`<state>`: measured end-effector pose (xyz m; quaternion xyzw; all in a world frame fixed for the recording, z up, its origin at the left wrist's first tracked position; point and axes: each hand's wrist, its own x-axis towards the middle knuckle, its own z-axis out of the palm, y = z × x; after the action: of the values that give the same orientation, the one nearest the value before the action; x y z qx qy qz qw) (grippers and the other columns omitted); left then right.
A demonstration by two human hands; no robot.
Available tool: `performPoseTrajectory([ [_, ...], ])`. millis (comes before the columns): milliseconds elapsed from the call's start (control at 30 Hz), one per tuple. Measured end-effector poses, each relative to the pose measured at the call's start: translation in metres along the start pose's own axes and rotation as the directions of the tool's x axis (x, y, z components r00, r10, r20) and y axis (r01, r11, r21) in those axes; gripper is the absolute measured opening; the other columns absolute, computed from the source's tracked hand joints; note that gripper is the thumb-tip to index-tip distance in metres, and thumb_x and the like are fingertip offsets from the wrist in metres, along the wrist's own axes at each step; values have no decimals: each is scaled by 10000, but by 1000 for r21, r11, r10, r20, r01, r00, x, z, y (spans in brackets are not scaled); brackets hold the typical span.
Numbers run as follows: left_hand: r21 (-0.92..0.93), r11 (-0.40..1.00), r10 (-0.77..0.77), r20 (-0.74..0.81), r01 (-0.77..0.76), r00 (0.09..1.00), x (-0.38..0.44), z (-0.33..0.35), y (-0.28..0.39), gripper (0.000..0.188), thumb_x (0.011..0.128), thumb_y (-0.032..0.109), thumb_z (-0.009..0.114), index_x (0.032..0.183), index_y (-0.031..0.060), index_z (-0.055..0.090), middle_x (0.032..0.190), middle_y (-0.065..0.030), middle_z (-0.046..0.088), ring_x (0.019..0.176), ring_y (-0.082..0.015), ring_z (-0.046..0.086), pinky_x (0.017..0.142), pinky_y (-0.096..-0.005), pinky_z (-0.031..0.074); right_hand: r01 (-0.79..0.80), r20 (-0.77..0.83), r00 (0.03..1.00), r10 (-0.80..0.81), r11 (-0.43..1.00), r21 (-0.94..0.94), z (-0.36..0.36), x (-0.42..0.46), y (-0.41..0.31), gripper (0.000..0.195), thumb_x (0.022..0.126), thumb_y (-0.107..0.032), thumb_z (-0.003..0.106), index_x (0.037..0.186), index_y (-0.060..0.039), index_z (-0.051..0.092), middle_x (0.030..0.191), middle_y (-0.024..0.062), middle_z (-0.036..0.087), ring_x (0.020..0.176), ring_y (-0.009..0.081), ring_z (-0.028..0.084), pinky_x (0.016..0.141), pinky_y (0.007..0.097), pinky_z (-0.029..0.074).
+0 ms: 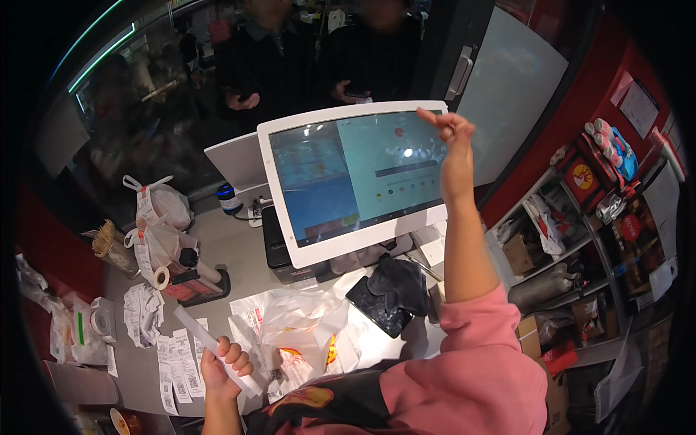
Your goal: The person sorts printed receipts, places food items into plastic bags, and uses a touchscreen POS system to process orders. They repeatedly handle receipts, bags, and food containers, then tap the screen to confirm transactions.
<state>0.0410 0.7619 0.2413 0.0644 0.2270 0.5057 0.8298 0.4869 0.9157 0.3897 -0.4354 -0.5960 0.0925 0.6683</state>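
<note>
My left hand (pixel 225 365) grips a folded strip of white paper (pixel 197 329), perhaps a receipt, low over the counter. Up at the top right corner of a white-framed touchscreen monitor (pixel 353 176), my right hand (pixel 454 132) stretches its index finger towards the glass, the other fingers curled and holding nothing. Whether the fingertip touches the screen I cannot tell. Several printed receipts (pixel 182 367) lie flat beside my left hand. Crumpled plastic bags (pixel 304 326) with red and yellow print are spread in front of me.
A phone (pixel 375 312) lies partly under a black cloth-like item (pixel 399 283). At the left stand tied plastic bags (pixel 163 204), a cup of wooden sticks (pixel 111 247) and a tape dispenser (pixel 204 285). Two people (pixel 266 70) stand beyond the glass. Cluttered shelves (pixel 565 266) line the right.
</note>
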Motion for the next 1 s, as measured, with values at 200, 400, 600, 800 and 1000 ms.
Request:
performPoseTrajectory([
  [200,39,995,-96,21,95,995,0,-13,1,295,914,283,312,666,137,377,566,26,305,491,-113,278,440,-266,264,-524,498,814,299,748,408,88,79,-64,822,907,-664,167,1333,16,348,1294,270,463,1205,349,478,1008,399,392],
  [400,397,917,101,-159,-30,982,-22,-16,6,339,943,338,384,661,153,349,550,44,284,452,-82,229,404,-242,209,-419,699,682,216,898,131,196,48,-85,699,914,-621,334,1297,-50,465,1252,143,532,1084,253,552,914,343,434],
  [600,870,483,453,-154,-97,878,-37,-36,-16,331,961,379,460,755,122,425,572,46,347,462,-45,302,409,-205,235,52,885,455,-104,995,91,218,-175,-120,577,718,-290,719,1192,-25,525,963,204,629,921,349,611,780,411,481],
  [800,985,163,490,-34,-53,871,-66,-59,-30,338,973,278,422,805,-2,509,604,-24,496,508,-130,446,482,-301,360,-222,918,384,-104,954,201,211,-193,-109,122,702,-79,675,817,-51,706,762,134,673,710,264,653,652,342,495],
  [1000,994,-18,494,-86,110,865,-98,-69,-38,337,972,231,400,758,-9,502,577,-76,488,521,-159,473,496,-327,382,-315,933,353,-63,931,182,213,-204,-104,204,690,59,561,786,-52,703,779,99,637,712,232,614,661,311,494],
])
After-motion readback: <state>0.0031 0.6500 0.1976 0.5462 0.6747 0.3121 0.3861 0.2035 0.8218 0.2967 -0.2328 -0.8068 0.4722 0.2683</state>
